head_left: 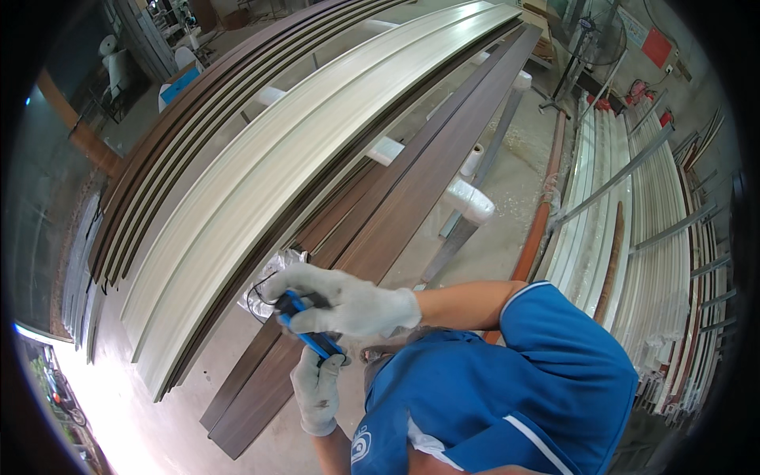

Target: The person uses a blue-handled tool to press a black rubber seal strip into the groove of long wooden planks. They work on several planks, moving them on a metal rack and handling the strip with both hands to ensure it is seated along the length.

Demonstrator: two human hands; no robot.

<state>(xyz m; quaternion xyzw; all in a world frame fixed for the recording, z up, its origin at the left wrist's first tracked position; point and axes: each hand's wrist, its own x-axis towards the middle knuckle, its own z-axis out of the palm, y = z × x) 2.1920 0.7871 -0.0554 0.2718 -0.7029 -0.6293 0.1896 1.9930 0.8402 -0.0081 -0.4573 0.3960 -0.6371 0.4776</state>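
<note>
A slim blue-and-black tool (321, 343), shaped like a utility knife, slants between my two gloved hands. My right hand (344, 303), the upper one, is wrapped round its upper part. Below it, my left hand (318, 388) pinches the lower end between closed fingers. The tool's tip and much of its body are hidden by the gloves. A thin black loop (255, 301) shows beside my right fingers. Behind that hand is a support wrapped in clear plastic (275, 265). Both hands are above long brown boards (372, 252).
Long cream panels (261, 178) lie beyond the brown boards, with dark brown strips (150, 190) farther left. Plastic-wrapped supports (469, 200) stick out from under the boards. White profiles fill a metal rack (625, 170) at right, near an orange pipe (538, 229) and a standing fan (586, 28).
</note>
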